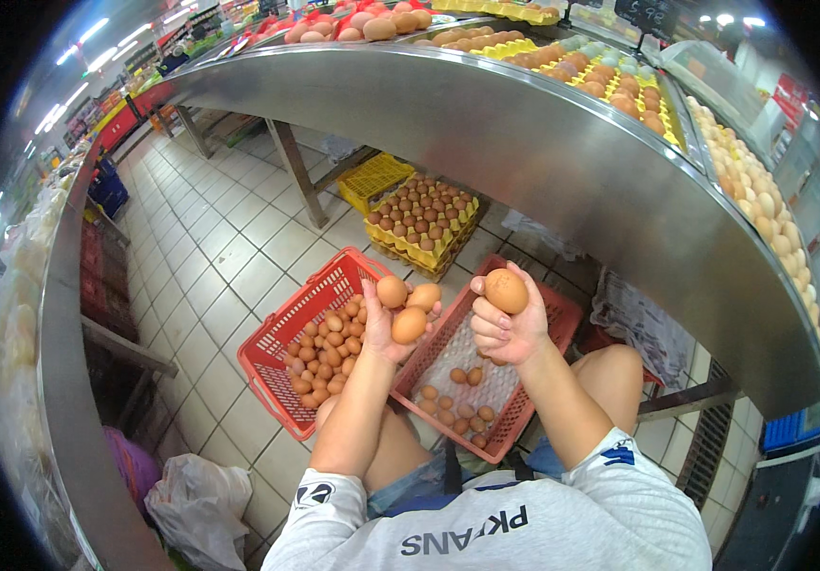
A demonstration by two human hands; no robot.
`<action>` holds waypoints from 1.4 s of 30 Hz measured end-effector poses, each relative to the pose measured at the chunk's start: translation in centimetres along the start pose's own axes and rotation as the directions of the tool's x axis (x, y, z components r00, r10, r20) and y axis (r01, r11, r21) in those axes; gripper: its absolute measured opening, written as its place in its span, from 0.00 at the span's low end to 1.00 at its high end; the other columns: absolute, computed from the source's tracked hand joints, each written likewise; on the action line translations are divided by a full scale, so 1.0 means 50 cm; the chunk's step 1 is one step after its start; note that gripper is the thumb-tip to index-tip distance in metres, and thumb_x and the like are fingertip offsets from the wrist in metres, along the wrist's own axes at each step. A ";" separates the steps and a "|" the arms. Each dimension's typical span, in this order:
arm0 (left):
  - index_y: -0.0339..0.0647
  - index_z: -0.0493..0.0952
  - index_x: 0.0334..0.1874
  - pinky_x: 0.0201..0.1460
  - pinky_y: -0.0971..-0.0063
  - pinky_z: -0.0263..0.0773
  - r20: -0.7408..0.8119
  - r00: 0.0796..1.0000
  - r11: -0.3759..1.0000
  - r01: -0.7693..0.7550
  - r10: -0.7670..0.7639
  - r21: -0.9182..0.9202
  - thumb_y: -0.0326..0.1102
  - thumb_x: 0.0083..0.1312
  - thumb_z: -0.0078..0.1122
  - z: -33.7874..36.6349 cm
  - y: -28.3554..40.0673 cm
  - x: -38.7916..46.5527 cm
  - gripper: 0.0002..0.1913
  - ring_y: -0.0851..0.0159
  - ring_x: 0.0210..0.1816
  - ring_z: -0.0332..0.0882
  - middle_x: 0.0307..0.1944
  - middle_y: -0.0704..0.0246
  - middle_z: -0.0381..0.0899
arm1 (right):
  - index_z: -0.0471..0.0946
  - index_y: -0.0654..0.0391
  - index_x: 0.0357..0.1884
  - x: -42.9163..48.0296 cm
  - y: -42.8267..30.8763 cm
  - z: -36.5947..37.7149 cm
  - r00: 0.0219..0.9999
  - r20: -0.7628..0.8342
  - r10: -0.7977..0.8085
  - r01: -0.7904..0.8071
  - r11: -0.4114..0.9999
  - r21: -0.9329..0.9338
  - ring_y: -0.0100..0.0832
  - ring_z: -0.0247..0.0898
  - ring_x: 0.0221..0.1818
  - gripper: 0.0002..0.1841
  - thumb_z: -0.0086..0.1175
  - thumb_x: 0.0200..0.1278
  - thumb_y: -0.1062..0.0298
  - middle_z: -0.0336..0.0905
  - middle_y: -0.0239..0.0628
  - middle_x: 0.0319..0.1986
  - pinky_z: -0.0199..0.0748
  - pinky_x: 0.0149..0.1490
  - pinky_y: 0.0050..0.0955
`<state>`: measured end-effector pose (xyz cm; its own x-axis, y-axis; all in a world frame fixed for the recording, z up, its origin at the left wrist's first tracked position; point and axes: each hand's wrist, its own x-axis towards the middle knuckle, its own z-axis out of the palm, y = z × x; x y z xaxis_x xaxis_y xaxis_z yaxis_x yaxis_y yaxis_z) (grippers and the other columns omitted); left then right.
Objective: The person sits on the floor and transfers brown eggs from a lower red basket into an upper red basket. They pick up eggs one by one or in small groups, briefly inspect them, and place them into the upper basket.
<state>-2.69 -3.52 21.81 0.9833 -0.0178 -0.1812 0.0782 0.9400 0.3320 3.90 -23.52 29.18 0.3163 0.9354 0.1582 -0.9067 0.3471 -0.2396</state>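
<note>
Three brown eggs [408, 325] rest in my left hand [383, 335], palm up, above the gap between two red plastic baskets. My right hand [508, 332] is raised and grips a single brown egg [506, 291] between thumb and fingers. Below on the left stands a red shopping basket [256, 350] heaped with loose brown eggs [325, 350]. On the right, a red plastic crate [524, 417] is lined with pale padding and holds several brown eggs [461, 421] near its front end. My right hand and forearm hide part of this crate.
Stacked yellow trays [420, 214] of brown eggs sit on the tiled floor [238, 257] beside a yellow crate [374, 178]. A curved steel display counter [410, 93] with eggs on top arches overhead. White plastic bags [199, 499] lie at lower left. A floor drain grate [709, 428] runs at right.
</note>
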 end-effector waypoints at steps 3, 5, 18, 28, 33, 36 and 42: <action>0.48 0.71 0.42 0.30 0.65 0.80 0.007 1.000 0.999 -0.021 0.021 0.039 0.81 0.56 0.37 0.000 -0.001 0.004 0.39 0.52 0.45 0.79 0.47 0.58 0.76 | 0.69 0.59 0.43 -0.001 -0.001 0.003 1.000 0.025 0.017 -0.017 1.000 0.025 0.24 0.52 0.14 0.29 0.35 0.69 0.38 0.58 0.30 0.12 0.50 0.19 0.22; 0.47 0.71 0.42 0.30 0.66 0.80 0.000 1.000 0.999 -0.022 0.022 0.043 0.81 0.56 0.37 0.001 -0.003 0.006 0.39 0.52 0.44 0.79 0.46 0.58 0.76 | 0.69 0.59 0.43 -0.002 -0.002 0.004 0.999 0.031 0.022 -0.023 0.999 0.024 0.24 0.51 0.13 0.29 0.35 0.69 0.38 0.58 0.30 0.12 0.50 0.19 0.21; 0.46 0.70 0.44 0.30 0.65 0.81 0.013 1.000 0.998 -0.028 0.027 0.054 0.80 0.58 0.36 0.001 -0.002 0.013 0.39 0.51 0.44 0.79 0.47 0.56 0.75 | 0.68 0.64 0.57 -0.017 -0.005 0.033 0.995 -0.054 -0.084 0.047 0.872 -0.487 0.27 0.67 0.22 0.30 0.47 0.66 0.46 0.71 0.37 0.28 0.66 0.25 0.24; 0.47 0.71 0.44 0.28 0.67 0.81 -0.072 0.997 0.998 -0.022 0.026 0.057 0.80 0.58 0.35 0.004 -0.004 0.016 0.39 0.51 0.44 0.79 0.46 0.56 0.75 | 0.72 0.57 0.56 -0.006 0.019 0.055 0.734 0.234 -0.638 -0.022 -0.366 -0.930 0.21 0.69 0.45 0.29 0.65 0.49 0.80 0.63 0.33 0.49 0.73 0.40 0.17; 0.46 0.71 0.43 0.28 0.66 0.81 -0.052 0.998 0.999 -0.019 0.021 0.043 0.81 0.57 0.36 -0.001 -0.005 0.018 0.40 0.51 0.43 0.80 0.46 0.56 0.76 | 0.72 0.58 0.53 -0.012 0.010 0.042 0.726 0.279 -0.628 0.044 -0.362 -0.931 0.24 0.69 0.45 0.26 0.64 0.48 0.82 0.62 0.35 0.50 0.74 0.45 0.21; 0.46 0.71 0.43 0.28 0.66 0.81 -0.048 0.998 0.998 -0.028 0.030 0.049 0.81 0.56 0.37 -0.003 -0.005 0.019 0.40 0.51 0.43 0.80 0.46 0.55 0.76 | 0.68 0.59 0.53 -0.008 0.007 0.036 0.716 0.401 -0.571 0.149 -0.437 -0.887 0.29 0.70 0.51 0.26 0.60 0.50 0.85 0.61 0.37 0.52 0.72 0.55 0.26; 0.46 0.71 0.42 0.29 0.66 0.81 -0.060 0.997 0.997 -0.042 0.046 0.060 0.81 0.56 0.37 0.000 -0.001 0.017 0.40 0.51 0.42 0.80 0.46 0.56 0.76 | 0.61 0.57 0.56 -0.003 0.018 0.027 0.760 0.355 -0.545 0.375 -0.080 -0.924 0.38 0.64 0.63 0.29 0.55 0.53 0.89 0.61 0.44 0.58 0.65 0.64 0.34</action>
<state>-1.89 -3.58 21.65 0.9741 0.0459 -0.2213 0.0463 0.9177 0.3945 2.67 -23.44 30.26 0.6349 0.4975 0.5911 0.4488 0.3852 -0.8063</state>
